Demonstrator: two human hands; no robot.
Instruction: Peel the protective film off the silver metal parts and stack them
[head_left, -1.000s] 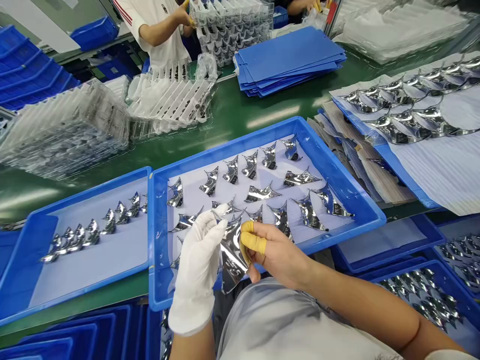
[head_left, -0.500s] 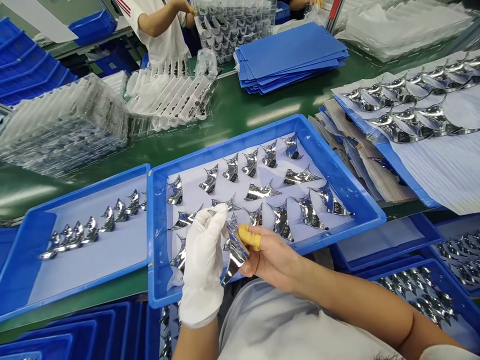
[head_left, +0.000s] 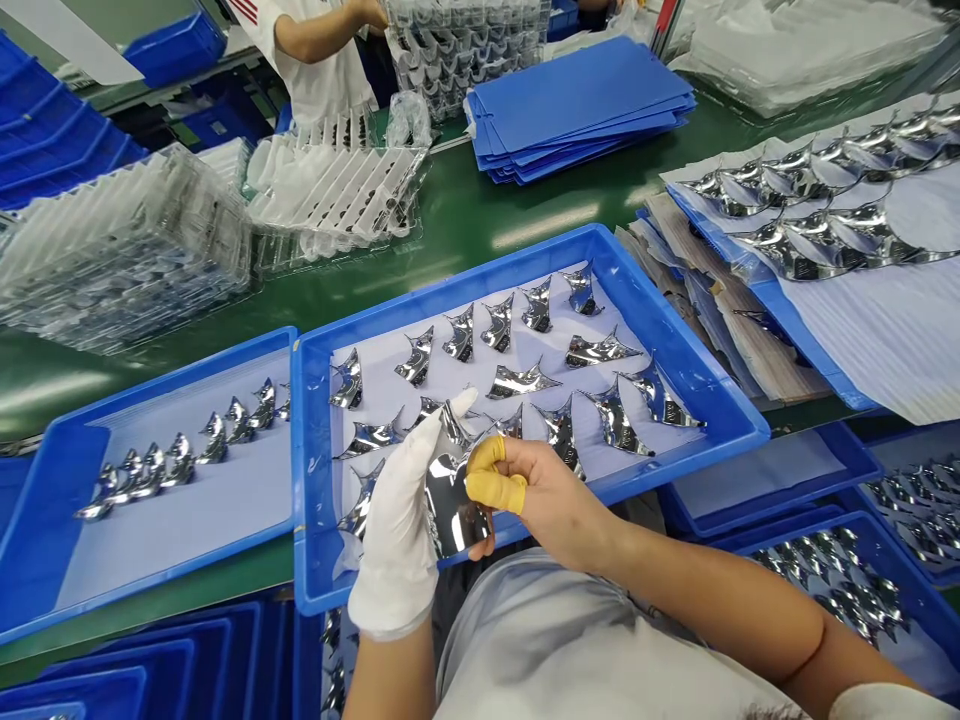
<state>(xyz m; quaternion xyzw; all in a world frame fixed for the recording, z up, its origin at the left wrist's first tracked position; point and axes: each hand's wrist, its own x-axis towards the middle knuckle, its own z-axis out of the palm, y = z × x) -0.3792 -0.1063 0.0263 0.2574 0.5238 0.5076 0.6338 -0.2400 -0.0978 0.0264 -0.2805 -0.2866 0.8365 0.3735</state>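
Observation:
A curved, mirror-bright chrome piece [head_left: 451, 512] is held between my hands, over the front part of a blue tray [head_left: 318, 500]. My left hand [head_left: 396, 520], in a white glove, grips its left side, with a fingertip stretched past the upper end. On the piece's right edge is my right hand [head_left: 559, 505], bare except for yellow finger covers; its thumb and forefinger are bent against the shiny face, and other fingertips show below the lower edge. In the tray, several pointed chrome pieces [head_left: 521, 380] lie spaced out on white lining.
To the left, another blue tray [head_left: 56, 500] holds a row of small chrome pieces. Blue sheets [head_left: 577, 95] are stacked behind, with clear plastic packs [head_left: 127, 250] at the back left. On the right, chrome parts [head_left: 825, 240] lie on white sheeting. A person [head_left: 322, 70] stands across the bench.
The chrome piece has been turned, so its broad, shiny face now shows. My left fingers have straightened along it, and my right thumb and forefinger have shifted over its face.

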